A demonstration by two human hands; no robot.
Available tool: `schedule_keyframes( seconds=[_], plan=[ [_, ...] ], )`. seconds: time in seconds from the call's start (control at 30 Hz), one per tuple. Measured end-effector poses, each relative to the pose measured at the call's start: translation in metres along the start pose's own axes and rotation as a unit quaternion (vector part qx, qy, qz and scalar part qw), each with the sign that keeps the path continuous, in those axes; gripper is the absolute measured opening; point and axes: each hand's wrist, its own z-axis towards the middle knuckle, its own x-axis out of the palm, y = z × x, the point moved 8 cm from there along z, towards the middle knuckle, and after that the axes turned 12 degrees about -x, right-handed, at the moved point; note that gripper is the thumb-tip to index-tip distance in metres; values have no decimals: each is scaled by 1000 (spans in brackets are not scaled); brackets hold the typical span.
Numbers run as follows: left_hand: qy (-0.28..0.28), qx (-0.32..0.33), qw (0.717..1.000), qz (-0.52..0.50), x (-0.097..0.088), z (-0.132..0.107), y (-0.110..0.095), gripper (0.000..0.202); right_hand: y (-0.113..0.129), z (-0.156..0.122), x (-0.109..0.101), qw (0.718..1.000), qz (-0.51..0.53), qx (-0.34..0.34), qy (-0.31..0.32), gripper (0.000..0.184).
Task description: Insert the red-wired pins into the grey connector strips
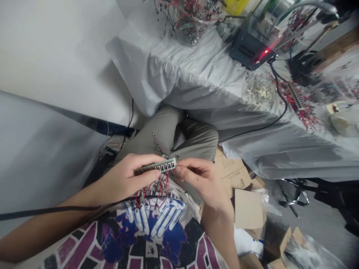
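Over my lap, my left hand [140, 173] grips a narrow strip of small circuit boards [168, 165] between thumb and fingers. Its edge shows a row of black and white parts, likely switches or connectors. Thin red and black wires [161, 183] with small metal ends hang from the strip in front of my shirt. My right hand [198, 177] is at the strip's right end, thumb and forefinger pinched together. Whether a wire or the strip's end is between those fingertips is too small to tell.
A table under a grey plastic cover [196, 71] carries a dark box with a red light [246, 48], heaps of wired parts [190, 18] and another wired strip [297, 97]. A black cable [252, 129] droops over its edge. Cardboard boxes [248, 209] lie on the floor at right.
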Motion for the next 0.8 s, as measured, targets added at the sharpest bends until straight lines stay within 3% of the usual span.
schedule_keyframes(
  seconds=[0.17,0.3,0.5,0.8],
  plan=[
    [-42,60,997,21,1,-1,-8,19,12,-9,1,997,-62,-38,-35,11],
    [-59,59,996,13,0,-1,-9,19,31,-10,5,987,-117,-99,-42,12],
    [-62,79,995,13,-2,-3,-10,16,44,-10,15,979,-172,-104,20,19],
    [14,174,980,98,10,-16,-24,17,46,-15,29,961,-199,-135,136,29]
  ],
)
